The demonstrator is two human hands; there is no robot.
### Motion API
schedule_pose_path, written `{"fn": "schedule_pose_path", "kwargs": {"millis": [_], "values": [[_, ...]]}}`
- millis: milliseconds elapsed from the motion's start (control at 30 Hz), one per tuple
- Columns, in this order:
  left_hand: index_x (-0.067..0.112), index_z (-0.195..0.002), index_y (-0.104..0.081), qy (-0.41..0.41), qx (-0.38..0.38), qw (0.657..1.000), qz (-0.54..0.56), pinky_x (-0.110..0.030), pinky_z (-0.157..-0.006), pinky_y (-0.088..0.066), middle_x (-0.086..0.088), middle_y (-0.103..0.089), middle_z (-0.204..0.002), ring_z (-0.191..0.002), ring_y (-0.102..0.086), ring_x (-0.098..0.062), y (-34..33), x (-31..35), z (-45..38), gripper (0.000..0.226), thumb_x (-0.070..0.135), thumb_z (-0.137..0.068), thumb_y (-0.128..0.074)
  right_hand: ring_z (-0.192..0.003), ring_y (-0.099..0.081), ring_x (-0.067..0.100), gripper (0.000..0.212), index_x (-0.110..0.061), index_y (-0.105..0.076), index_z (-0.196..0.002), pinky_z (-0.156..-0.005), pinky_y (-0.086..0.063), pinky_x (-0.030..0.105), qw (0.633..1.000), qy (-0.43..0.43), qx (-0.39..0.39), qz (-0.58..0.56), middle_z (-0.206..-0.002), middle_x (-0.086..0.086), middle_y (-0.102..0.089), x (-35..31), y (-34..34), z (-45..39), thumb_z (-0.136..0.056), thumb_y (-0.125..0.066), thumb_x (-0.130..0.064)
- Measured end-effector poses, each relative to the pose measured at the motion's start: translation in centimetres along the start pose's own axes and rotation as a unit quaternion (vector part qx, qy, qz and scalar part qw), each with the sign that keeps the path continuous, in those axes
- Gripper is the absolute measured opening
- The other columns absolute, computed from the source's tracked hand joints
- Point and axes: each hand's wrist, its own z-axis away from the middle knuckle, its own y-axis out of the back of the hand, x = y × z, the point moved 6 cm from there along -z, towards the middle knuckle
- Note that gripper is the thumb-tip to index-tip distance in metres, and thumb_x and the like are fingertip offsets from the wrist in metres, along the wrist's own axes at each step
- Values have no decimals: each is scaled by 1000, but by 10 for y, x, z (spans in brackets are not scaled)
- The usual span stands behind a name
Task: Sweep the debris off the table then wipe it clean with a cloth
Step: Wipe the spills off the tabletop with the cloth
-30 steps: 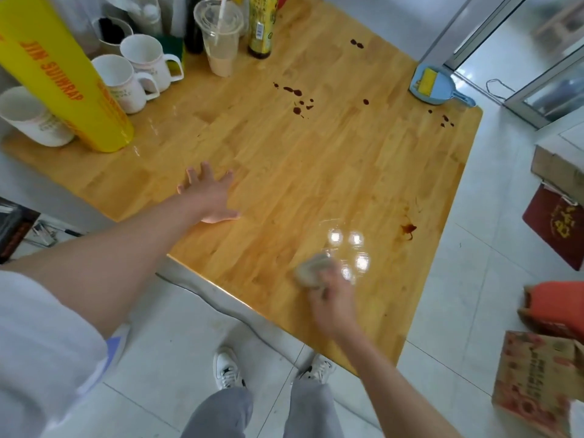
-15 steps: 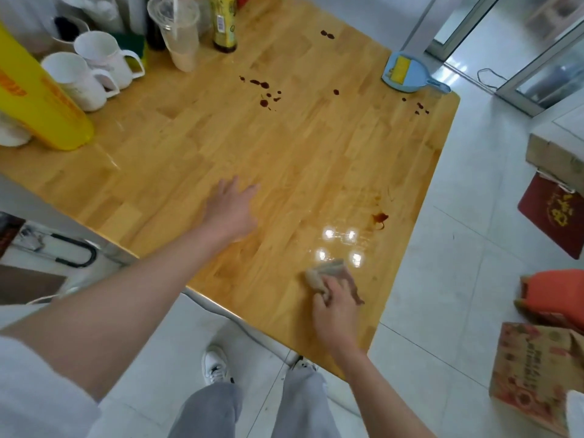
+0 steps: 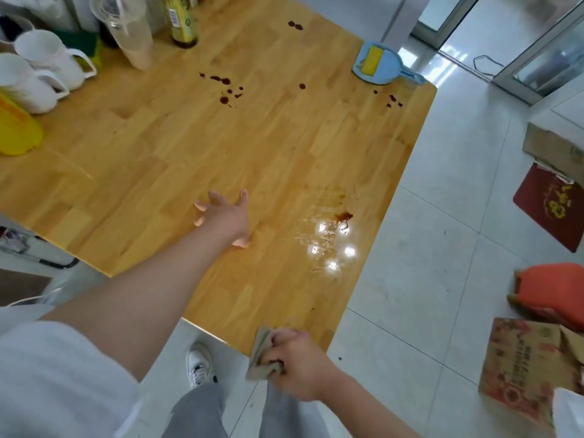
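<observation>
The right hand (image 3: 295,363) was clenched around a bunched grey-beige cloth (image 3: 260,355), held at the near corner of the surface (image 3: 158,147), partly over its edge. The cloth appeared soft and limp, light in the hand and probably damp; it would best be gripped as a wad, as here, with a flat face pressed down on the wood. The left hand (image 3: 226,216) lay flat on the wood near the middle, fingers spread, holding nothing (apparently bracing).

Between the two hands and towards the right edge sat one reddish-brown smear (image 3: 344,216) beside a wet, glaring patch. Farther off, dark droplets remained unwiped: one cluster (image 3: 226,88) near the centre of the far half, one single spot (image 3: 302,86), one pair (image 3: 295,25) at the far edge, and one group (image 3: 390,101) near the right corner.

One blue dustpan with a yellow brush (image 3: 377,66) rested at the far right corner. Two white mugs (image 3: 38,74) were fully visible at the left (a third was uncertain), with one plastic cup (image 3: 131,30), one bottle (image 3: 181,22) and one yellow roll (image 3: 15,128).
</observation>
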Motion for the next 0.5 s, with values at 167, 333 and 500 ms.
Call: {"fn": "schedule_pose_path", "kwargs": {"millis": [167, 333, 500], "values": [[33, -146, 35, 17, -25, 999, -13, -62, -110, -30, -34, 27, -153, -140, 2, -63, 3, 5, 0, 123, 41, -87, -73, -77, -62, 16, 6, -23, -60, -80, -73, -54, 41, 954, -177, 231, -76, -93, -4, -62, 91, 127, -1, -78, -54, -22], [32, -145, 37, 13, -29, 999, -21, -62, -113, -22, -34, 29, -152, -141, 5, -61, 4, 7, 3, 120, 41, -90, -69, -95, -59, 29, 9, -21, -55, -88, -74, -51, 39, 905, -226, 361, -15, -109, 3, -55, 103, 153, -11, -82, -52, -16], [30, -144, 38, 4, -27, 1000, -11, -61, -116, -19, -35, 27, -153, -142, 9, -59, 3, 7, 5, 118, 41, -91, -67, -126, -48, 15, 26, -26, -71, -100, -97, -38, 40, 996, 77, -30, 22, -110, -5, -56, 22, 26, 8, -80, -56, -31]]}}
